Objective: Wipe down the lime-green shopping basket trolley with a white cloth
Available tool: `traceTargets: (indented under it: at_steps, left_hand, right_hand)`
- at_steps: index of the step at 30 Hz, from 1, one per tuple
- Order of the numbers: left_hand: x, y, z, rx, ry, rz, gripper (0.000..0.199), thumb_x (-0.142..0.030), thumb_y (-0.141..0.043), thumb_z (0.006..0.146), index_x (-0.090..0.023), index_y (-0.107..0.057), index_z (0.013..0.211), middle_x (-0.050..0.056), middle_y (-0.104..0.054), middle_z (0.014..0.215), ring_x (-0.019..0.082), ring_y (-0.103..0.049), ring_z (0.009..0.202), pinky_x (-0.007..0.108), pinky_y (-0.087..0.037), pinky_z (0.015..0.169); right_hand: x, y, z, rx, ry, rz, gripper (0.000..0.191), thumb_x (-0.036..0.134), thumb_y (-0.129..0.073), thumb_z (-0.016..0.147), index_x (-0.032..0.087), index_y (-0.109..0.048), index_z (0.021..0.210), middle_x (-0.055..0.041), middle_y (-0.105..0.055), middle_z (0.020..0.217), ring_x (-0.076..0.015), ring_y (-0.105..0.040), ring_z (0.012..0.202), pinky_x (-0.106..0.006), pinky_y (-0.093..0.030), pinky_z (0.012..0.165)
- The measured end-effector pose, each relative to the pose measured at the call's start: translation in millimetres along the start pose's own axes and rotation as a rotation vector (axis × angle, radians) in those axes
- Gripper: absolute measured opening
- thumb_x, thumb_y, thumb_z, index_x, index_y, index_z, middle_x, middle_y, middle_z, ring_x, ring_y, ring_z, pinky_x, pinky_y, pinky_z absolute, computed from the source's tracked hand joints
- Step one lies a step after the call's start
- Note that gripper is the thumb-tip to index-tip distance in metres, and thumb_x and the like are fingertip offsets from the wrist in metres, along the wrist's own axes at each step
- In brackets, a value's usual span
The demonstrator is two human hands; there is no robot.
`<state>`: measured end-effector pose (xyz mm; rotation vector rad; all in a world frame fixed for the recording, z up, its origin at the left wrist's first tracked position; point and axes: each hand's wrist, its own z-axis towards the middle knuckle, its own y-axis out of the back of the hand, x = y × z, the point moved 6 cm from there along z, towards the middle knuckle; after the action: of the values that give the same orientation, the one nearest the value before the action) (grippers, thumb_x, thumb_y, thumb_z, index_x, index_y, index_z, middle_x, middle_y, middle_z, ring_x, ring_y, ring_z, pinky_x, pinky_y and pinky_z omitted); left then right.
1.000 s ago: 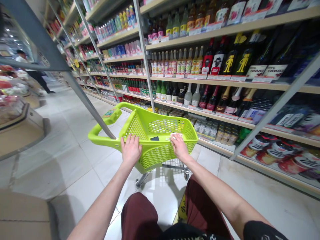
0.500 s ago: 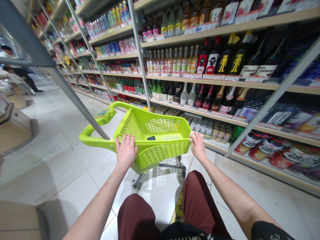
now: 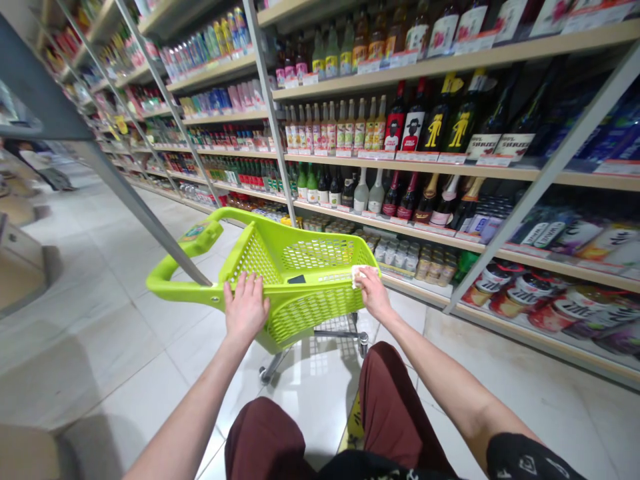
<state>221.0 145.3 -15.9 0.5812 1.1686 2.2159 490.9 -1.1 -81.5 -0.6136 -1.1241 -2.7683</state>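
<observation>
A lime-green plastic shopping cart [image 3: 310, 303] with perforated walls stands in front of my knees, its handle toward the left. My left hand [image 3: 245, 308] grips the near rim close to the handle end, fingers hooked over the edge. Pinched in my right hand [image 3: 376, 293] is a crumpled white wipe [image 3: 358, 272], pressed on the near rim by the cart's far right corner. Inside the basket lies a small dark flat object [image 3: 297, 279], too small to name. Part of the wipe is hidden under my fingers.
Shelves of bottles [image 3: 370, 190] and cans run along the aisle behind the cart. A grey post [image 3: 145, 207] slants down to the cart's handle side. On the left are display stands [image 3: 20, 260] and a person [image 3: 43, 167] farther off. The floor [image 3: 170, 347] is pale tile.
My right hand has slid left along the near rim with the wipe, away from the corner. My left hand stays on the rim. The view has shifted slightly.
</observation>
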Motion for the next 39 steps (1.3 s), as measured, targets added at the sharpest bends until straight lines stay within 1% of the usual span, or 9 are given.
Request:
traceTargets:
  at_steps: [4, 11, 14, 19, 26, 28, 33, 35, 39]
  left_hand:
    - [-2, -0.5, 0, 0.002, 0.012, -0.01, 0.053, -0.028, -0.042, 0.075, -0.01, -0.041, 0.125, 0.015, -0.042, 0.131, 0.028, -0.024, 0.128, 0.054, -0.006, 0.105]
    - [-5, -0.1, 0, 0.018, 0.004, -0.018, 0.055, -0.028, -0.042, 0.074, -0.009, -0.039, 0.126, 0.016, -0.041, 0.132, 0.028, -0.022, 0.129, 0.054, -0.004, 0.105]
    - [-7, 1.9, -1, 0.024, -0.014, 0.008, 0.055, -0.027, -0.042, 0.074, -0.009, -0.039, 0.125, 0.016, -0.041, 0.132, 0.028, -0.022, 0.13, 0.053, -0.005, 0.105]
    - [-9, 4.2, -2, 0.026, -0.006, 0.029, 0.053, -0.026, -0.041, 0.075, -0.009, -0.04, 0.125, 0.014, -0.042, 0.131, 0.026, -0.022, 0.13, 0.052, -0.005, 0.105]
    - [-9, 4.7, -2, -0.006, 0.0, -0.022, 0.051, -0.025, -0.042, 0.074, -0.009, -0.043, 0.123, 0.015, -0.043, 0.13, 0.027, -0.023, 0.129, 0.052, -0.004, 0.106]
    - [-10, 5.1, -1, -0.014, 0.001, -0.03, 0.052, -0.025, -0.042, 0.074, -0.008, -0.043, 0.123, 0.015, -0.043, 0.13, 0.027, -0.023, 0.129, 0.052, -0.003, 0.106]
    - [-11, 5.5, 0, -0.008, -0.01, -0.034, 0.053, -0.025, -0.043, 0.073, -0.006, -0.042, 0.123, 0.016, -0.044, 0.129, 0.028, -0.024, 0.129, 0.053, -0.003, 0.106]
    - [-10, 5.2, -1, 0.003, -0.025, -0.027, 0.054, -0.025, -0.043, 0.073, -0.006, -0.041, 0.124, 0.016, -0.044, 0.129, 0.028, -0.024, 0.129, 0.053, -0.004, 0.106]
    - [-10, 5.4, -2, 0.013, -0.046, -0.01, 0.053, -0.026, -0.041, 0.074, -0.006, -0.041, 0.124, 0.016, -0.043, 0.13, 0.028, -0.024, 0.129, 0.052, -0.005, 0.106]
  right_hand:
    - [-38, 22, 0, -0.097, -0.181, -0.061, 0.029, 0.007, -0.038, 0.071, 0.013, -0.062, 0.087, -0.0132, -0.054, 0.111, -0.0219, -0.045, 0.11, -0.044, -0.033, 0.096]
    - [69, -31, 11, 0.039, 0.131, 0.109, 0.031, 0.006, -0.038, 0.074, 0.017, -0.06, 0.092, -0.0089, -0.05, 0.119, -0.0185, -0.033, 0.122, -0.041, -0.027, 0.101]
    - [86, -42, 14, 0.041, 0.135, 0.139, 0.022, 0.012, -0.047, 0.072, 0.016, -0.058, 0.091, -0.0114, -0.045, 0.125, -0.0206, -0.029, 0.125, -0.042, -0.026, 0.102]
    - [50, -35, 25, -0.008, -0.005, 0.185, 0.012, 0.013, -0.049, 0.07, 0.016, -0.055, 0.079, -0.0133, -0.054, 0.11, -0.021, -0.047, 0.106, -0.038, -0.038, 0.091]
    - [-35, 11, 21, -0.081, -0.233, -0.156, 0.045, 0.002, -0.04, 0.064, 0.013, -0.054, 0.105, -0.0141, -0.051, 0.115, -0.0261, -0.042, 0.111, -0.047, -0.032, 0.093]
    - [-27, 4, 19, -0.05, -0.194, -0.167, 0.044, 0.002, -0.039, 0.064, 0.014, -0.055, 0.103, -0.0142, -0.051, 0.114, -0.0265, -0.041, 0.112, -0.048, -0.031, 0.094]
    - [60, -45, 21, 0.057, 0.154, 0.015, 0.053, 0.0, -0.039, 0.063, 0.014, -0.052, 0.112, -0.0122, -0.047, 0.122, -0.0234, -0.032, 0.121, -0.046, -0.028, 0.1]
    - [77, -54, 22, 0.089, 0.225, 0.061, 0.054, -0.001, -0.038, 0.065, 0.015, -0.05, 0.116, -0.0112, -0.045, 0.125, -0.0219, -0.028, 0.124, -0.046, -0.028, 0.101]
    - [37, -36, 22, 0.07, 0.169, 0.022, 0.047, 0.001, -0.037, 0.069, 0.015, -0.053, 0.111, -0.0125, -0.047, 0.123, -0.0218, -0.033, 0.122, -0.046, -0.03, 0.099]
